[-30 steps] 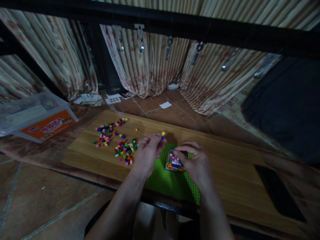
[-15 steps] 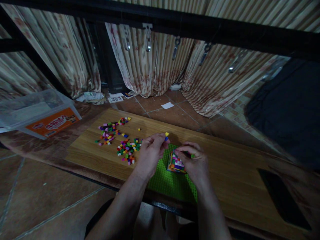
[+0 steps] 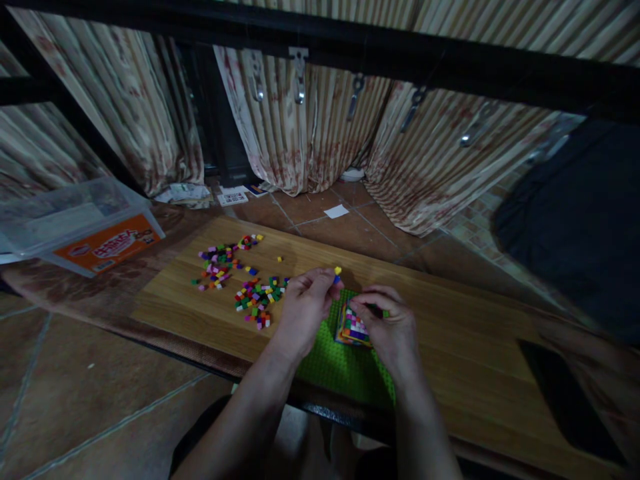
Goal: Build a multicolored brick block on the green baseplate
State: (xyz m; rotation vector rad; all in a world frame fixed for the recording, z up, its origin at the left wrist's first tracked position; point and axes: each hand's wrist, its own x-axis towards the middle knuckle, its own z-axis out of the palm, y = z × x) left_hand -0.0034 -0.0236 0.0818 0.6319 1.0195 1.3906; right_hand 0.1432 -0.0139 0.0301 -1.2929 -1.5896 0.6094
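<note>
I've got L hand (image 3: 309, 303) pinching yellow/blue bricks (image 3: 337, 272), R hand (image 3: 391, 317) bunched at the top of the stack (image 3: 354, 327) (can't tell if w/ a brick), stack's several layers up on the green plate (image 3: 345, 377) & loads of loose bricks (image 3: 257, 293) remain unplaced, L side of board (image 3: 460, 347).

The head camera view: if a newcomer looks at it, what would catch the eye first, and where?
Probably the loose heaps of small multicoloured bricks on the left part of the brown wooden board, bright in a dim scene. Next, the block of multicoloured bricks on the green studded baseplate, with the right hand over its right side and the left hand pinching a small yellow-and-blue piece nearby. Beige striped curtains hang behind.
</note>
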